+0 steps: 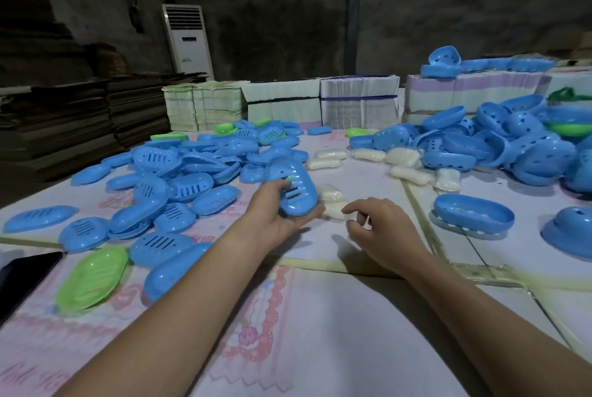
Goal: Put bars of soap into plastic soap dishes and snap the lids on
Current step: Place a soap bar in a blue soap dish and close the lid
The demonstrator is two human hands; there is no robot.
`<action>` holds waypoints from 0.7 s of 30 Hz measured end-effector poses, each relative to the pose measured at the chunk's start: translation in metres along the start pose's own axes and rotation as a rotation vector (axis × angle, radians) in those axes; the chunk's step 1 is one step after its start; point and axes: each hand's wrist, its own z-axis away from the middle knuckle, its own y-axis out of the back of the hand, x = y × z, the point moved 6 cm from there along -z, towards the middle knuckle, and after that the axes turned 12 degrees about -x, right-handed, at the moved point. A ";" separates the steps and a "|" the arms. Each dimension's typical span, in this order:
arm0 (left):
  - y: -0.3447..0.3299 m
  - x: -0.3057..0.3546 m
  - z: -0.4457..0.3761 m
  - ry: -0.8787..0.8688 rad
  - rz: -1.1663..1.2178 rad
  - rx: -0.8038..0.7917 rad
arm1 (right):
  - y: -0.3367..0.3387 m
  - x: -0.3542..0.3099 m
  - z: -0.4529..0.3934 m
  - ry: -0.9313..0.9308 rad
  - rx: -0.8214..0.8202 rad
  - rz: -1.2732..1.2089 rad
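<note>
Here the left hand (275,214) grips a blue slotted lid (291,188) above the table (336,316); the right hand (381,230), fingers loosely curled and holding nothing, touches a wrapped soap bar (334,212) beside it.

A blue slotted soap dish piece (292,189) is held tilted above the table, slots facing up. Just beside it lies a wrapped white soap bar (333,204). More white bars (378,159) are scattered farther back. An open blue dish base (473,214) sits to the right, and heaps of blue slotted pieces (179,179) lie left.
</note>
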 end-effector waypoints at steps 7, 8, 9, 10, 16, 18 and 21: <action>-0.003 -0.012 0.011 0.060 0.156 -0.144 | -0.001 0.011 -0.004 -0.096 -0.047 0.094; -0.002 -0.010 0.010 0.058 0.141 -0.142 | -0.002 0.011 -0.005 -0.108 -0.056 0.098; 0.000 -0.009 0.010 0.053 0.126 -0.143 | -0.003 0.011 -0.005 -0.128 -0.068 0.107; 0.001 -0.009 0.008 0.040 0.105 -0.142 | -0.004 0.012 -0.007 -0.153 -0.077 0.119; 0.003 -0.011 0.000 0.014 -0.019 -0.112 | -0.002 -0.011 -0.031 -0.169 -0.117 0.329; 0.002 -0.011 0.001 0.016 -0.051 -0.108 | -0.009 -0.011 -0.052 -0.257 -0.206 0.306; 0.006 -0.005 0.006 -0.006 -0.055 -0.048 | -0.029 -0.019 -0.073 -0.286 -0.307 0.387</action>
